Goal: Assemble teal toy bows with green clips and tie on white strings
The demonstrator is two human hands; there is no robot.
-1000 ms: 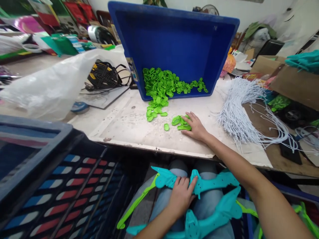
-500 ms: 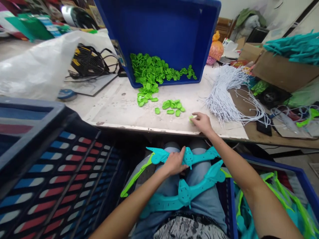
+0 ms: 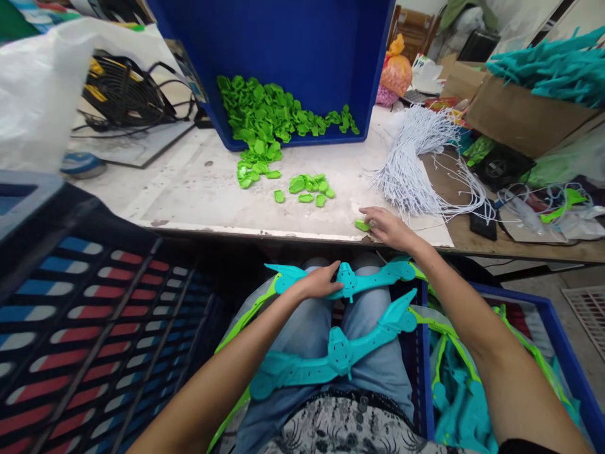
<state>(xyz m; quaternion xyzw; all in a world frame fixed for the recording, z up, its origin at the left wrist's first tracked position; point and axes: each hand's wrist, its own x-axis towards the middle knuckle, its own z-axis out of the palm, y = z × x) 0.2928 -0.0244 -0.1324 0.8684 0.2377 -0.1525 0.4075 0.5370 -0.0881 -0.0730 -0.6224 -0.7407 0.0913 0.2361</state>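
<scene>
My right hand is at the table's front edge, its fingers closed on a small green plastic piece that shows at the fingertips. My left hand grips a long turquoise plastic part lying across my knees, near its raised centre block. A second turquoise part of like shape rests nearer me on my lap, untouched by either hand. Bright green strips join the ends of these parts. Several loose green pieces lie on the table left of my right hand.
A blue bin tipped on its side holds a heap of green pieces. White cords lie to its right. A slatted dark crate stands at left; a blue crate of turquoise and green parts stands at right. A fan sits at back left.
My right hand has slid the green piece slightly right and towards the table's front edge; more of the piece shows now. My left hand stays on the turquoise part. The view has shifted.
</scene>
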